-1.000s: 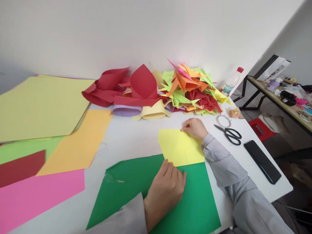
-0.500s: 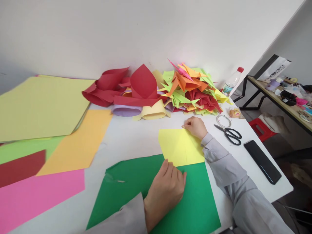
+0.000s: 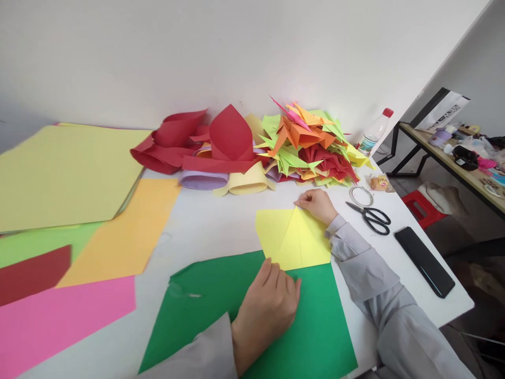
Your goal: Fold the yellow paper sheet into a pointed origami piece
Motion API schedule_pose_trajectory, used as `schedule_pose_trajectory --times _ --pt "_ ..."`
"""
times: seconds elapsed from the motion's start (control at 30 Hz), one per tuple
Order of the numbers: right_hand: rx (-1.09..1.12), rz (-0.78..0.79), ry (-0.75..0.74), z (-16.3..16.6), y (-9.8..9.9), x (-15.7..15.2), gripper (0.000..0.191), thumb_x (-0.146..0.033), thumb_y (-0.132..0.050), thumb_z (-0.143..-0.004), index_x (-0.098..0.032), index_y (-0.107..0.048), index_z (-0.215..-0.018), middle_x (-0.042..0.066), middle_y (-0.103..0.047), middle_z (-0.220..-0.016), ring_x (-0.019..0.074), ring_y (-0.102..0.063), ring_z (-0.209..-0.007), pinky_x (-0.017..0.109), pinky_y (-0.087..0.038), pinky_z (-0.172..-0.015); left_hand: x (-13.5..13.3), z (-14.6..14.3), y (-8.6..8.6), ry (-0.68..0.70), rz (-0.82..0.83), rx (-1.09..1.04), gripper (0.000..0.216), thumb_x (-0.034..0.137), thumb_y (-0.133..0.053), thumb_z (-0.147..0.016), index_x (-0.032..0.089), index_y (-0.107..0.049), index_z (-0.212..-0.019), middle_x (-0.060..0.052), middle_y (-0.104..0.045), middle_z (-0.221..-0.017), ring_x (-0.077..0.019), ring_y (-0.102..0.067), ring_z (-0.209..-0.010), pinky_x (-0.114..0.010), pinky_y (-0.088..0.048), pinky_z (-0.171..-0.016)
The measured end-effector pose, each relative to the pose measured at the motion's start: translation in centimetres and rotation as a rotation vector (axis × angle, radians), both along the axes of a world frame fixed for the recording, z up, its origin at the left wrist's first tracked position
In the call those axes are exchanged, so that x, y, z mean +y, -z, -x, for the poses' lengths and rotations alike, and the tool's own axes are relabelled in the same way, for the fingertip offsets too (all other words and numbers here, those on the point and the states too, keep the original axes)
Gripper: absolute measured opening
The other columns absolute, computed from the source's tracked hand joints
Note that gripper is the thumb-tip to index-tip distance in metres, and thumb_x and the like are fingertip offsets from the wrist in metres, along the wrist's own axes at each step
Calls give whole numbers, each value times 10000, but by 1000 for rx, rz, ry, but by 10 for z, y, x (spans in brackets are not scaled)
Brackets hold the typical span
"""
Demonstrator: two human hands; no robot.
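A sheet of yellow paper [image 3: 272, 229] lies partly over a green sheet [image 3: 315, 316]. My right hand [image 3: 317, 204] pinches the yellow sheet at its far edge, where slanting lines run down from the fingertips. Curled at the near left edge of the yellow sheet is my left hand [image 3: 270, 305], its fingertips on that edge and its wrist above the green sheet. The left thumb's grip is largely hidden.
Behind, folded paper pieces [image 3: 303, 137] are heaped beside red paper forms [image 3: 231, 134]. Black scissors [image 3: 373, 217], a white ring [image 3: 361, 196], a black phone [image 3: 424, 261] and a bottle [image 3: 374, 131] are on the right. Large coloured sheets [image 3: 74, 173] cover the left.
Slanting fold lines now show on the yellow paper below my right fingertips, where it looked flatter before. Both hands stay in nearly the same place.
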State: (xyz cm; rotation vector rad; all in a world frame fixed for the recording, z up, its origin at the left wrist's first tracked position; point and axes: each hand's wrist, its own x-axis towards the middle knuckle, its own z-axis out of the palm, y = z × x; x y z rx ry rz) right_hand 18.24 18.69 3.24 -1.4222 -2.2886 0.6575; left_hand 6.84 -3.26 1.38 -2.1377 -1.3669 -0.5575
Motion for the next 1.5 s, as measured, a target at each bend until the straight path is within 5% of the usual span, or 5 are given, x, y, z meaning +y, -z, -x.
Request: schedule_pose_trajectory --times 0.47,1.2,1.37,1.5 --pt "-55 -25 -50 1 -4 -4 118 -254 -728 -761 -171 -686 -688 0 -669 -736 125 -566 -687 230 -393 -665 6 5 -9 29 7 -36 355 207 -517 -893 165 -594 -549 -50 -546 -523 -190 -545 -565 -402 -526 -747" --pt "-171 -12 -161 0 -11 -8 223 -379 -764 -724 -192 -654 -672 -5 -596 -795 145 -523 -776 255 -369 -739 12 11 -13 53 37 -67 327 190 -516 -882 182 -561 -558 -33 -497 -537 -200 -482 -576 -402 -470 -750" --pt "-186 -27 -160 0 -9 -6 211 -362 -781 -715 -197 -653 -682 -1 -589 -802 158 -525 -795 273 -364 -759 31 26 -12 15 107 -111 172 137 -506 -853 132 -663 -782 -109 -589 -733 -248 -519 -720 -399 -459 -696" --pt "-201 -29 -157 1 -9 -6 203 -355 -775 -723 -199 -651 -682 3 -592 -820 160 -526 -799 272 -356 -741 45 42 -7 50 180 -189 267 96 -488 -840 113 -682 -1022 -166 -614 -962 -285 -521 -882 -438 -469 -786"
